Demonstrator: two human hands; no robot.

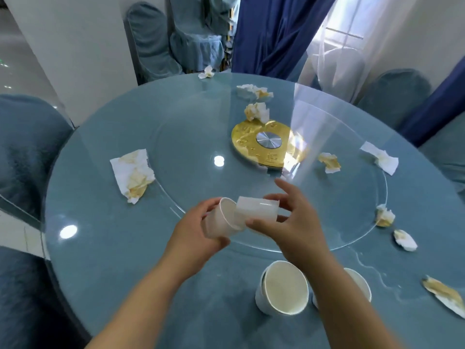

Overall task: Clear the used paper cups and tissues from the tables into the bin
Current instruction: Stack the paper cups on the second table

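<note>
My left hand [193,233] grips a white paper cup [221,220] tilted with its mouth toward the right. My right hand [289,222] holds a second white cup [256,210] on its side, its base entering the first cup's mouth. Two more paper cups stand near the table's front edge: one [283,289] fully visible, the other [359,285] partly hidden behind my right forearm. Stained crumpled tissues lie around the round table: a large one at the left [133,173], two beyond the centre [256,110], and several at the right [380,158]. No bin is in view.
The round table has a blue cloth under glass [113,260] and a glass turntable with a gold hub [266,144]. Blue-covered chairs surround it, at left [27,144], back [151,39] and right [397,94]. Spilled liquid streaks the glass at the right [372,270].
</note>
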